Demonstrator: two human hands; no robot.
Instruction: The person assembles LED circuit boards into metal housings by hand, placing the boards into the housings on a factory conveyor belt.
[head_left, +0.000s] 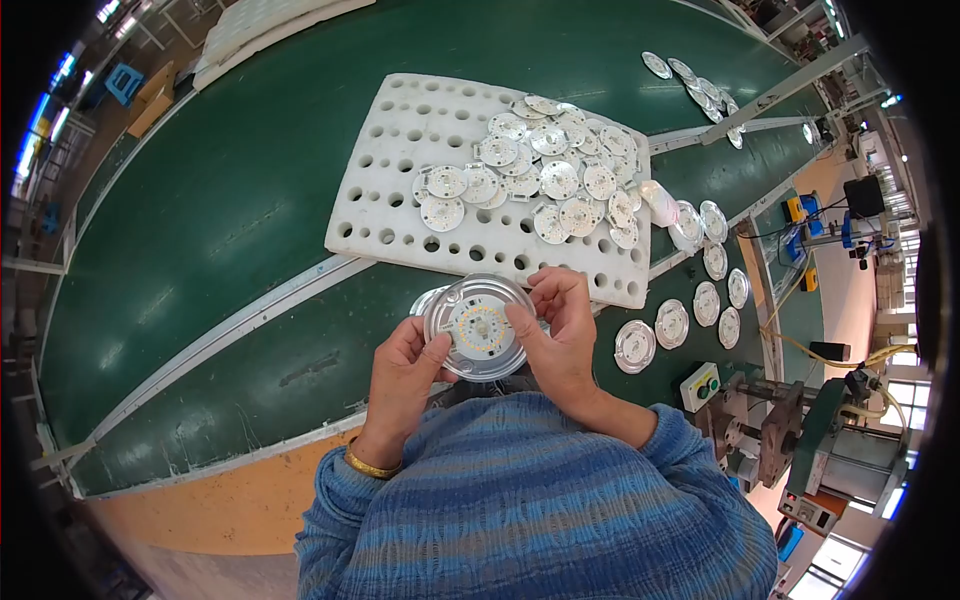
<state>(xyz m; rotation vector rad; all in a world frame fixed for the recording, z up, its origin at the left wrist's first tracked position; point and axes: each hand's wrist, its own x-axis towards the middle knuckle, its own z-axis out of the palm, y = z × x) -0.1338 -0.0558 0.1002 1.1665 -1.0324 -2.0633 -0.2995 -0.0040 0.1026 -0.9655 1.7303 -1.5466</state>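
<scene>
A round, shallow lamp housing with a shiny clear rim (pixel 481 284) is held up in front of my body. Inside it sits a white disc-shaped LED board (pixel 478 332) with a ring of small yellow chips. My left hand (pixel 404 378) grips the rim from the left, thumb on top. On the other side, my right hand (pixel 562 345) holds the edge, its thumb pressing over the board's right side. Part of another round piece (pixel 422 300) shows behind the housing. Just beyond my hands lies a white foam board (pixel 385 140) with rows of holes, bearing a heap of LED discs (pixel 558 180).
Several finished-looking round pieces (pixel 634 346) lie on the green table at right, with more (pixel 700 92) farther back. A plastic-wrapped bundle (pixel 658 203) rests at the foam's right edge. Near my right elbow stand a button box (pixel 699 386) and a press machine (pixel 800 440).
</scene>
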